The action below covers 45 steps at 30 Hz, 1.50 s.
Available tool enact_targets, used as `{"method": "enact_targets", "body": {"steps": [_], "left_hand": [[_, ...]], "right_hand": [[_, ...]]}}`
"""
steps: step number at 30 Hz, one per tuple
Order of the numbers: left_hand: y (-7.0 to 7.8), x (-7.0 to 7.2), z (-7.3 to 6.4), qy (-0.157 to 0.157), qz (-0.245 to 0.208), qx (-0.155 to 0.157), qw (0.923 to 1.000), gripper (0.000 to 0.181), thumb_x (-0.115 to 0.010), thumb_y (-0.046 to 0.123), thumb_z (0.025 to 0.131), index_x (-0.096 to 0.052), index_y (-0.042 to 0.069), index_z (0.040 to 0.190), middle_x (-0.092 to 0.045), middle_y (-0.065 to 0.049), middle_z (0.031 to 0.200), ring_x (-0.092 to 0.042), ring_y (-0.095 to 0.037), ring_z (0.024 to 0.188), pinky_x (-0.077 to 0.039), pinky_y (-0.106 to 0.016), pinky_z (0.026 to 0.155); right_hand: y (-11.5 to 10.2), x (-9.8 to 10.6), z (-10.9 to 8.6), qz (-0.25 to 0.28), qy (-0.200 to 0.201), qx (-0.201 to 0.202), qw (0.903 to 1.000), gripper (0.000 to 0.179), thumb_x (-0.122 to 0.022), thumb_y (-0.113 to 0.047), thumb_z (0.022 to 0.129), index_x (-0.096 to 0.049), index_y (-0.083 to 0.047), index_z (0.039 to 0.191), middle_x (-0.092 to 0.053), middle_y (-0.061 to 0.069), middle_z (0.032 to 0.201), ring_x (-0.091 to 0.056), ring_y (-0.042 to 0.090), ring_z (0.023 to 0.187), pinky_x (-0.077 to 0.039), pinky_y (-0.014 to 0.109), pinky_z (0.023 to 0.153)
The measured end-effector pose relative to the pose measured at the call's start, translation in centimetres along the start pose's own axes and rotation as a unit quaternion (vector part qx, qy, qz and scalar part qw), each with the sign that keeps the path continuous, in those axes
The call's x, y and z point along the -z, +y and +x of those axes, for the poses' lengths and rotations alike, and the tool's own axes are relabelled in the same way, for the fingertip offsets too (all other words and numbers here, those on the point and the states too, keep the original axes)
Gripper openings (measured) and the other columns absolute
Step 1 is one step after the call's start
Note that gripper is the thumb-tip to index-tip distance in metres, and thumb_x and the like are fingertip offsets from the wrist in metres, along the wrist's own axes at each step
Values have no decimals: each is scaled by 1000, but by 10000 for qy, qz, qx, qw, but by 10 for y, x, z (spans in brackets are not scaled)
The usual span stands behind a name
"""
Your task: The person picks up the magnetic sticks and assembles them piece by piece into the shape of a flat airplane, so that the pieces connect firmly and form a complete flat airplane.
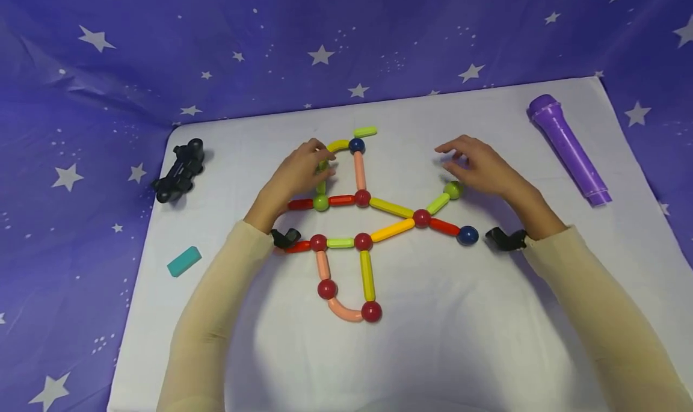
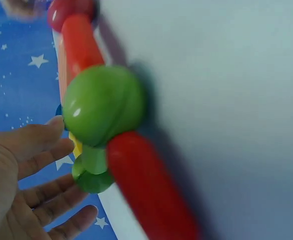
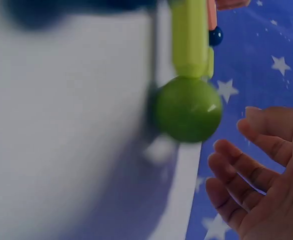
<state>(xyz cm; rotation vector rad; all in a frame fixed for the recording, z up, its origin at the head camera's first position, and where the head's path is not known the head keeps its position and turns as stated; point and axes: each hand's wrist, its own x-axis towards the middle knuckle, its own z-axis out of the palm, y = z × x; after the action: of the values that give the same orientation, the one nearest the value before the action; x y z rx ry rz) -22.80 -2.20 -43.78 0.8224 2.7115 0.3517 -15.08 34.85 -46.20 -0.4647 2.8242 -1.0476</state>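
Note:
A flat figure of magnetic sticks and balls lies on the table, with red balls (image 1: 421,218) joining yellow sticks (image 1: 391,207). My left hand (image 1: 299,170) is at its upper left loop, over a green stick and partly hiding it. In the left wrist view the fingers (image 2: 61,192) are loosely spread beside a green ball (image 2: 91,176), and the thumb reaches toward a nearer green ball (image 2: 104,105). My right hand (image 1: 479,166) hovers with relaxed fingers and holds nothing. Just below its fingertips is the green end ball (image 1: 453,189); a blue ball (image 1: 467,236) ends the other branch.
A loose light-green stick (image 1: 365,132) lies beside the upper blue ball (image 1: 356,145). At left are a black knobbed object (image 1: 180,170) and a teal block (image 1: 184,261). A purple microphone-shaped tube (image 1: 569,150) lies at right. Starry purple cloth (image 1: 346,39) hangs behind the white table (image 1: 460,352).

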Motion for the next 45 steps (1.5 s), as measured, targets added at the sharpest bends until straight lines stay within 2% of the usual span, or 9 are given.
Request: {"method": "enact_targets", "body": {"steps": [5,11,15,21,26,32,38,42,45], "left_hand": [[-7,-19,-30,249,6,-200,9995,40,-69,35,91,-67,12,124,-37,-16,151,-40,-33,136,-34,-48,113],[-12,-35,-54,338,-395,-341,9981,47,-74,43,86,-67,15,123,-20,-15,161,-33,-37,142,-35,-50,113],[-13,-39,-60,352,-526,-372,9973,52,-75,45,84,-64,18,127,-13,-12,164,-35,-35,142,-38,-50,110],[-9,-41,-60,410,-514,-431,9969,53,-75,42,84,-62,19,130,-11,-11,164,-38,-34,140,-40,-49,109],[-9,-41,-61,403,-525,-454,9968,53,-76,39,85,-61,18,130,-11,-12,164,-44,-33,135,-42,-50,106],[-12,-40,-63,376,-504,-413,9972,52,-76,35,85,-60,17,131,-11,-13,164,-51,-31,129,-43,-50,105],[-14,-40,-65,350,-471,-278,9979,52,-76,34,85,-60,18,132,-12,-12,164,-52,-31,129,-42,-51,106],[-13,-42,-64,336,-460,-327,9978,51,-76,34,86,-60,18,132,-11,-13,164,-53,-31,128,-43,-51,105],[-11,-41,-62,353,-418,-382,9978,51,-75,34,86,-60,18,132,-11,-14,164,-54,-32,127,-43,-52,105]], "right_hand": [[-21,-6,63,-253,-684,390,9966,32,-59,-10,97,-60,-3,128,-53,20,135,-44,39,127,-34,56,108],[-44,-23,121,-656,-1850,632,9785,39,-46,-9,100,-53,-4,139,-29,18,158,-21,38,147,-16,55,119],[-54,-33,145,-928,-2363,559,9656,45,-40,-7,99,-47,-6,144,-21,14,162,-14,36,150,-11,53,121],[-58,-34,148,-1158,-2185,395,9681,37,-47,-10,98,-60,-1,132,-45,22,142,-39,39,133,-28,52,114],[-43,-27,128,-1166,-1441,100,9826,27,-54,-9,96,-69,1,116,-58,22,114,-53,34,104,-44,48,94],[-8,-6,77,-652,-475,-609,9949,21,-56,-8,96,-70,1,107,-60,21,104,-50,31,90,-41,43,77],[15,12,18,-176,242,-1060,9939,21,-59,-11,96,-68,-1,113,-61,23,111,-57,37,97,-47,44,77],[16,14,-29,229,587,-1410,9880,28,-60,-14,97,-64,-7,123,-60,20,115,-60,33,97,-46,24,71],[10,9,-66,611,798,-1636,9814,33,-62,-14,96,-62,-9,129,-60,16,111,-59,16,89,-43,14,64]]}}
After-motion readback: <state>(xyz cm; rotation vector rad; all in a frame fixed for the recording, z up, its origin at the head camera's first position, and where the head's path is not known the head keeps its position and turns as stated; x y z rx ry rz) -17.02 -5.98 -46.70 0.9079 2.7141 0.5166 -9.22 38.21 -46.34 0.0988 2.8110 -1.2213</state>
